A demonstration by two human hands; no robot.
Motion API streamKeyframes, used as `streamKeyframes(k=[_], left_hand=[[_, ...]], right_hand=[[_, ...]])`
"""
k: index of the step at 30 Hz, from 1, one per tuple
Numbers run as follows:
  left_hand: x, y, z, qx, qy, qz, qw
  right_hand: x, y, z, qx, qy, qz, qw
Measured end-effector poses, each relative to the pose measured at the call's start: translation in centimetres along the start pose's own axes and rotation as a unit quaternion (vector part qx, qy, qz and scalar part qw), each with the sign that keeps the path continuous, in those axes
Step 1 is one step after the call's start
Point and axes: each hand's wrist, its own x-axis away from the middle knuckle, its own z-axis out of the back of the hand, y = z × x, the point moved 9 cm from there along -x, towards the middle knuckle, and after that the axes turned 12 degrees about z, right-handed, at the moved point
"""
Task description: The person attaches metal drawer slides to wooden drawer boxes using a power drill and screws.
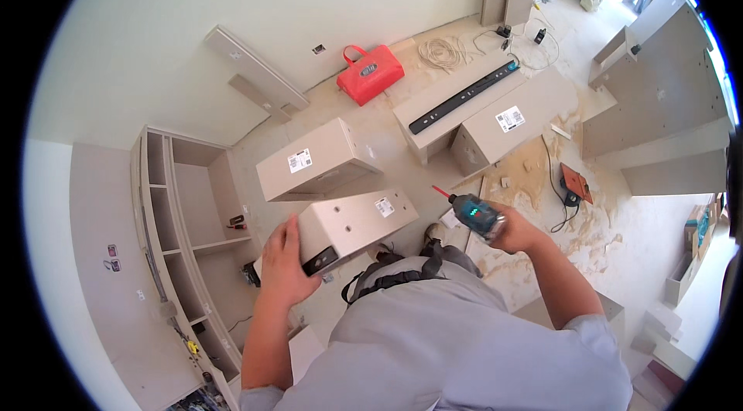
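My left hand [283,264] grips the near left end of a beige drawer box [360,229]. Its fingers lie over the side, close to a dark rail piece [319,260] at the corner. Small round holes and a white label show on the box's upper face. In my right hand [515,231] is a blue and black cordless screwdriver [474,214], held apart from the box. A red bit points away to the upper left, touching nothing. A second beige box [313,155] stands just beyond the first one.
At left lies a long shelved cabinet frame [182,210]. Beige cabinets [515,113] carry a black rail [464,97] ahead. Near the wall are a red bag [371,74] and coiled cable [441,53]. A corded tool with an orange plate [575,185] sits on the floor at right.
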Motion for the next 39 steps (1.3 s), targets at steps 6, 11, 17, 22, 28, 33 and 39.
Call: streamKeyframes(k=[6, 11, 17, 22, 28, 33, 39], left_hand=[[6.9, -5.1, 1.1, 0.061, 0.001, 0.097, 0.993], [11.7, -8.2, -0.5, 0.043, 0.028, 0.157, 0.986], [16.8, -11.0, -1.5, 0.061, 0.059, 0.206, 0.975], [19.3, -13.6, -2.2, 0.099, 0.093, 0.246, 0.96], [19.5, -15.7, -3.6, 0.157, 0.105, 0.224, 0.956], [18.1, -17.5, -4.7, 0.353, 0.11, 0.227, 0.901], [16.4, -25.2, -9.3, 0.386, 0.083, 0.126, 0.91]], right_hand=[[-8.6, 6.9, -7.4, 0.175, -0.026, 0.032, 0.984], [-16.5, 13.2, -13.3, 0.267, -0.031, -0.013, 0.963], [-21.4, 15.9, -17.1, 0.415, -0.114, -0.061, 0.901], [-23.1, 17.4, -18.2, 0.452, -0.078, -0.031, 0.888], [-23.7, 15.8, -17.9, 0.453, 0.016, 0.043, 0.89], [-20.2, 11.6, -17.2, 0.323, 0.037, 0.12, 0.938], [-12.1, 7.5, -24.5, -0.258, -0.151, 0.028, 0.954]])
